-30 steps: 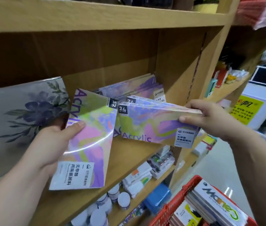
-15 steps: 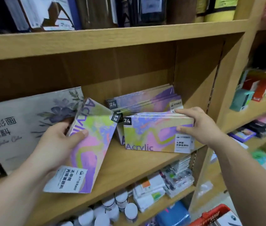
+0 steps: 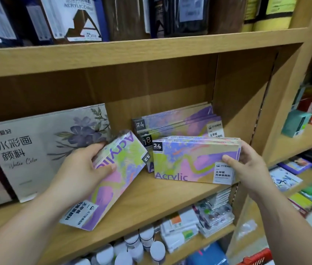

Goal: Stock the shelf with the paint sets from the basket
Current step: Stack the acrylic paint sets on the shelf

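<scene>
My left hand (image 3: 82, 169) grips a pastel acrylic paint set marked 12 (image 3: 113, 180), tilted on end over the front of the wooden shelf (image 3: 151, 199). My right hand (image 3: 246, 169) holds the right end of a 24-colour acrylic set (image 3: 189, 161), which stands upright on its long edge on the shelf. Behind it lean more acrylic sets (image 3: 178, 121) against the back, one marked 18. Only a red corner of the basket (image 3: 256, 259) shows at the bottom right.
A large grey watercolour box (image 3: 36, 150) with flowers stands at the shelf's left. A wooden upright (image 3: 277, 104) closes the bay on the right. Below are white paint jars (image 3: 141, 247) and packets. The shelf above holds dark boxes.
The right hand has stood the 24-colour set upright on the shelf in front of the stack. The left hand has brought the 12 set slightly inward. The view has lifted away from the basket.
</scene>
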The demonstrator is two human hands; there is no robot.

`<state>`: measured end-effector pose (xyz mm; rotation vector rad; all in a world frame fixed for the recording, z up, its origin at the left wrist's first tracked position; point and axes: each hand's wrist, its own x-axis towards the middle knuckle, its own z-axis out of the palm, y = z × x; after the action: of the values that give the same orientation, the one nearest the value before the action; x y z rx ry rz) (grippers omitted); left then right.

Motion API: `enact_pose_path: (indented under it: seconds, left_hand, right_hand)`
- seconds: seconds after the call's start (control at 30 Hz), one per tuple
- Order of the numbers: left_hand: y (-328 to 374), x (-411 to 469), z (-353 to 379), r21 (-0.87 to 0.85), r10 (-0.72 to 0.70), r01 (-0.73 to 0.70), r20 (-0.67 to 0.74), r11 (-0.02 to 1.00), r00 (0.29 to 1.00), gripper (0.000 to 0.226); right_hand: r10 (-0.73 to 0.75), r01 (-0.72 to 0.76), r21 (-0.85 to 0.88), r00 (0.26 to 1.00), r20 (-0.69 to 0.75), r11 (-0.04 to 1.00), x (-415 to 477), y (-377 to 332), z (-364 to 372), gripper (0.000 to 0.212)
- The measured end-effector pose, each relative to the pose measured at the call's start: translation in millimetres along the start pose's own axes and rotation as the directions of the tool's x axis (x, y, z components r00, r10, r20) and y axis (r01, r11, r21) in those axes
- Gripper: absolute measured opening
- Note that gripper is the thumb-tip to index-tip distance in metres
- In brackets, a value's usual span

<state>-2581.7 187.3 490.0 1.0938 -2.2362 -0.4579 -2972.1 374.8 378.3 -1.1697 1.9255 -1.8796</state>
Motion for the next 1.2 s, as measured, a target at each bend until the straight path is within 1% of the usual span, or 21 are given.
enact_pose_path:
  seconds: [0.07,0.17,0.23,0.33,0.4,0.47,0.53,0.6,0.63,0.73,0.83,0.9,0.97,1.03,1.07,1.13,1.2]
  left_hand:
    - [-3.6,1.4,-1.0,0.077,0.078,-0.081,0.045,0.994,0.996,0.053]
    - [-5.7,4.9,3.0,0.129,0.176,-0.204,0.195,0.971,0.965,0.069]
    - [-2.4,8.6,9.9,0.142,0.215,-0.266,0.298,0.953,0.930,0.073]
    - [5.5,18.2,21.2,0.170,0.257,-0.328,0.341,0.929,0.904,0.075]
    - [9.6,25.8,24.1,0.178,0.269,-0.343,0.339,0.922,0.902,0.078]
    - [9.8,32.3,22.8,0.193,0.251,-0.331,0.351,0.924,0.902,0.082]
    - [5.3,35.1,16.1,0.236,0.195,-0.300,0.385,0.924,0.902,0.077]
    - [-6.1,32.9,5.5,0.288,0.129,-0.261,0.407,0.921,0.904,0.059]
    - [-14.0,29.7,0.0,0.315,0.098,-0.239,0.402,0.919,0.910,0.053]
    - [-37.2,15.1,-11.5,0.353,0.036,-0.162,0.338,0.921,0.940,0.053]
    - [-48.3,3.6,-13.7,0.283,0.028,-0.106,0.268,0.953,0.963,0.049]
    - [-46.6,2.0,-12.9,0.300,0.039,-0.127,0.282,0.945,0.959,0.053]
    - [-39.4,5.1,-9.9,0.366,0.064,-0.187,0.323,0.912,0.944,0.061]
    - [-28.8,10.0,-3.6,0.413,0.069,-0.228,0.365,0.882,0.929,0.063]
    - [-23.0,12.1,0.7,0.435,0.067,-0.241,0.377,0.867,0.924,0.059]
    - [-14.7,13.2,8.6,0.453,0.083,-0.260,0.374,0.853,0.924,0.048]
    - [-11.3,10.2,15.3,0.393,0.122,-0.249,0.321,0.885,0.939,0.042]
  right_hand:
    - [0.008,-0.007,0.024,1.000,-0.019,1.000,5.2,-3.4,6.1,0.048]
    - [0.054,-0.052,0.053,0.998,-0.039,0.997,16.8,-12.3,14.9,0.046]
    - [0.080,-0.079,0.019,0.997,-0.020,0.997,26.6,-17.1,19.5,0.044]
    - [0.085,-0.085,-0.054,0.996,-0.003,0.995,38.7,-20.8,27.5,0.044]
    - [0.092,-0.093,-0.088,0.996,-0.012,0.992,43.0,-18.8,32.8,0.054]
    - [0.125,-0.126,-0.075,0.992,-0.023,0.989,42.0,-16.1,38.7,0.071]
    - [0.126,-0.129,-0.084,0.992,-0.031,0.988,38.2,-12.3,44.6,0.085]
    - [0.109,-0.112,-0.091,0.993,-0.046,0.989,35.7,-7.1,49.1,0.088]
    - [0.098,-0.104,-0.103,0.993,-0.060,0.989,34.2,-5.5,51.5,0.088]
    - [0.080,-0.096,-0.156,0.991,-0.108,0.983,28.8,-0.5,57.6,0.087]
    - [0.099,-0.140,-0.236,0.979,-0.176,0.962,25.4,5.8,62.6,0.094]
    - [0.104,-0.167,-0.255,0.965,-0.240,0.953,22.0,8.0,68.1,0.097]
    - [0.119,-0.202,-0.272,0.949,-0.292,0.941,15.9,6.6,74.5,0.103]
    - [0.142,-0.227,-0.277,0.945,-0.294,0.934,8.9,3.4,79.0,0.109]
    - [0.152,-0.234,-0.275,0.945,-0.288,0.932,4.8,0.8,80.2,0.110]
    - [0.157,-0.241,-0.262,0.940,-0.304,0.934,-4.5,-5.8,80.4,0.107]
    - [0.132,-0.228,-0.248,0.928,-0.349,0.942,-19.1,-14.4,78.8,0.094]
